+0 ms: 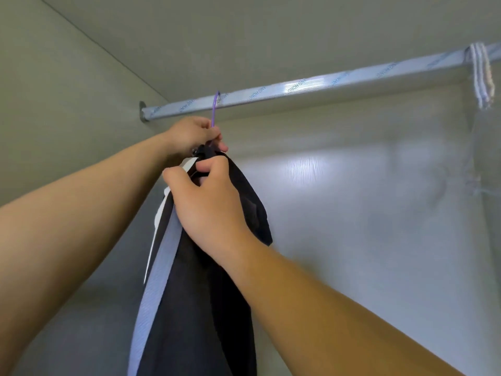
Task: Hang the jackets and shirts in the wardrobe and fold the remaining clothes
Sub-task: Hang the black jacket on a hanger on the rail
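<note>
Two bare hands raised inside one wardrobe (54, 104), each closed on something. Left hand (189, 132) uppermost, fingers curled tight round the neck of one purple hanger (215, 108), just below its thin, smooth, rod-like hook. Hook top bent over the upper edge of one rail (311, 84), close to the rail's left end. Right hand (208, 202) directly underneath, thumb and fingers bunched into the collar area of one black jacket (206, 308), gripping a fold of cloth. Jacket hanging straight down from the hanger, between the two forearms, lower part cut off by the frame's bottom edge. Fabric matte and dark, softly creased, with one broad pale grey stripe (156, 289) of fine ribbed texture along its left side and a narrower white edge beside that. Rail long, flat-sided and metallic, wrapped in glossy film printed with repeated blue lettering, too blurred to read with certainty. One round metal bracket (143, 111) fixing the rail's left end to the side wall. Far to the right, one bundle of white cord (481, 74) looped over the rail, several strands hanging, with one sheet of clear, crinkled plastic (482, 158) below it. Back panel (352, 213) pale, smooth and faintly shiny, with a soft glare patch.
</note>
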A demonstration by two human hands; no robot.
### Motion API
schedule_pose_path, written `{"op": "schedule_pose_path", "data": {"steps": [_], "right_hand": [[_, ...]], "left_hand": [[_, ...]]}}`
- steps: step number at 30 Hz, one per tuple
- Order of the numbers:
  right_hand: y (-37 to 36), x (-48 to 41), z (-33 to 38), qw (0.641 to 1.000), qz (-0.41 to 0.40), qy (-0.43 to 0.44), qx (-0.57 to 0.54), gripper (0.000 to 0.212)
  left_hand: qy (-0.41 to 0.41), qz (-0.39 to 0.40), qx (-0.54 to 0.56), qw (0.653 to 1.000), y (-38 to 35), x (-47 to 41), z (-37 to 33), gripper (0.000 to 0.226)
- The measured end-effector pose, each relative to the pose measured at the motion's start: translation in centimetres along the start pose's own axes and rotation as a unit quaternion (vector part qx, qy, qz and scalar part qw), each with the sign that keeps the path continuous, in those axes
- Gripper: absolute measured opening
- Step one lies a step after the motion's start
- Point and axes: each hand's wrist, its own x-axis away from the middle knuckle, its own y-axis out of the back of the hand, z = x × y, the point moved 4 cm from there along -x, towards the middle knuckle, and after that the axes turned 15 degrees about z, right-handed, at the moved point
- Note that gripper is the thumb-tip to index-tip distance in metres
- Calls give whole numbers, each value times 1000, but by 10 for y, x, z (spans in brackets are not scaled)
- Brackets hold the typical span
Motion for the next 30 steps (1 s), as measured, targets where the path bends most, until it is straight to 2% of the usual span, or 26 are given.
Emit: {"op": "schedule_pose_path", "data": {"steps": [2, 5, 9, 11, 13, 14, 16, 18, 19, 21, 22, 23, 25, 26, 28, 30], "right_hand": [[-8, -3, -2, 1000, 18, 1, -9, 41], [-20, -12, -6, 998, 52, 8, -19, 44], [-37, -22, -10, 992, 121, 19, -27, 62], [-33, -25, -9, 987, 154, 27, -27, 59], [-7, -30, -13, 990, 122, 59, -47, 47], [13, -33, -17, 992, 80, 76, -55, 43], [61, -42, -33, 996, -44, 75, -16, 30], [106, -54, -56, 989, -128, 7, 71, 21], [120, -60, -69, 986, -121, -40, 103, 22], [131, -67, -92, 981, -45, -121, 147, 37], [131, -70, -99, 975, -4, -140, 170, 41], [130, -72, -103, 970, 31, -145, 193, 42], [128, -76, -103, 960, 66, -143, 231, 31], [129, -78, -100, 957, 71, -143, 242, 25], [134, -83, -91, 957, 68, -146, 243, 12], [140, -87, -85, 956, 66, -158, 240, 4]], "left_hand": [[36, 0, -3, 999, 10, 2, 5, 17], [97, -1, -55, 994, 24, 8, 11, 3], [164, 38, -115, 979, 32, 20, 9, 38], [191, 36, -170, 966, 36, 28, 4, 40], [193, 13, -253, 948, 39, 34, -7, 39], [182, -3, -298, 937, 40, 37, -13, 40], [130, -27, -413, 901, 35, 45, -28, 37], [31, -23, -544, 838, 19, 56, -44, 26], [-15, -2, -585, 811, 6, 65, -51, 25], [-48, 75, -615, 783, -19, 82, -57, 37], [-38, 122, -628, 768, -30, 90, -57, 45], [-21, 164, -655, 738, -40, 96, -55, 52], [9, 219, -718, 661, -49, 103, -47, 56], [28, 231, -730, 643, -49, 106, -44, 52], [69, 240, -714, 654, -41, 109, -42, 35], [102, 245, -657, 705, -31, 111, -44, 16]]}}
